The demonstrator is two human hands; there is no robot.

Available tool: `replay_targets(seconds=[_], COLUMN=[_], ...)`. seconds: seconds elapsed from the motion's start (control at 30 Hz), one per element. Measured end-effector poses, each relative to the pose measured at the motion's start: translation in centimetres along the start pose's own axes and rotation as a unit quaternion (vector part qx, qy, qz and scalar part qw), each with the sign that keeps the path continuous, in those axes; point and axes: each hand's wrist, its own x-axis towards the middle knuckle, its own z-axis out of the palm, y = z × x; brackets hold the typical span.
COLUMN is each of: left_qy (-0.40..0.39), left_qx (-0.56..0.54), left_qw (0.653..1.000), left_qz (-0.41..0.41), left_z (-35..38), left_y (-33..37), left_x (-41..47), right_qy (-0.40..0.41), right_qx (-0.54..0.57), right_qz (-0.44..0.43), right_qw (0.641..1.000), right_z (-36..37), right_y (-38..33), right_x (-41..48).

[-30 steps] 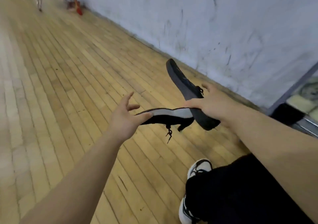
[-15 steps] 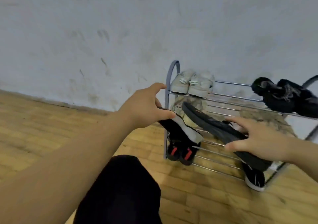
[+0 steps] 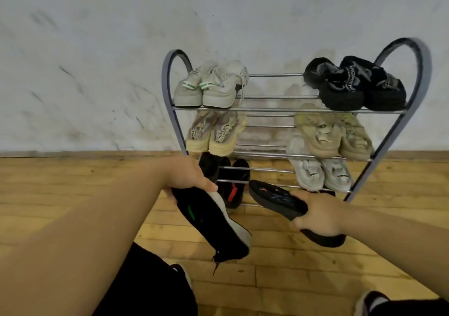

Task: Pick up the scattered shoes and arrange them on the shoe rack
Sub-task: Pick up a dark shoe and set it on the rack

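I face a metal shoe rack (image 3: 289, 109) with three tiers against the wall. My left hand (image 3: 188, 176) grips a black shoe with a white sole edge (image 3: 213, 221), its toe hanging down toward the floor. My right hand (image 3: 318, 215) grips a second black shoe (image 3: 279, 200) turned sole up, its tip pointing at the lowest tier. Both shoes hang just in front of the rack's bottom shelf. That shelf holds a black pair with red marks (image 3: 233, 182) on the left and a white pair (image 3: 320, 173) on the right.
The top tier carries grey sneakers (image 3: 213, 85) and black shoes (image 3: 352, 83); the middle tier carries two beige pairs (image 3: 216, 131) (image 3: 332, 133). A scuffed white wall (image 3: 97, 60) stands behind. Wooden floor (image 3: 303, 279) lies below, with my legs and worn shoes at the bottom edge.
My view has swung from the open floor to the rack. Both hands have carried the two black shoes lower, from mid-rack height down to the bottom tier.
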Motion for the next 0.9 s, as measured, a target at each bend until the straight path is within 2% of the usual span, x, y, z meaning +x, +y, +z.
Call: replay_targets(seconds=[0.1, 0.2, 0.3, 0.43, 0.67, 0.9], left_qy=[-0.06, -0.093, -0.117, -0.181, -0.121, -0.089], left_qx=[-0.067, -0.104, -0.112, -0.119, -0.14, -0.098], left_qw=[0.994, 0.986, 0.983, 0.976, 0.981, 0.99], left_qz=[-0.066, -0.089, -0.084, -0.036, 0.053, 0.056], left_z=[-0.2, -0.6, -1.0, -1.5, -1.6, -1.6], left_y=[-0.7, -1.4, -2.4, -3.5, -4.3, -6.4], left_x=[1.5, 2.7, 3.2, 3.6, 3.7, 3.5], right_qy=[0.001, 0.001, 0.009, 0.01, 0.035, 0.051], right_qx=[0.064, 0.114, 0.133, 0.147, 0.155, 0.17], right_qz=[-0.001, 0.004, 0.01, 0.01, -0.006, 0.0], right_qw=[0.998, 0.993, 0.991, 0.989, 0.987, 0.984], right_z=[-0.1, 0.4, 0.9, 1.2, 2.3, 3.7], right_y=[-1.0, -1.9, -2.6, -3.7, -4.8, -6.4], right_x=[1.3, 2.6, 3.5, 4.4, 6.7, 7.7])
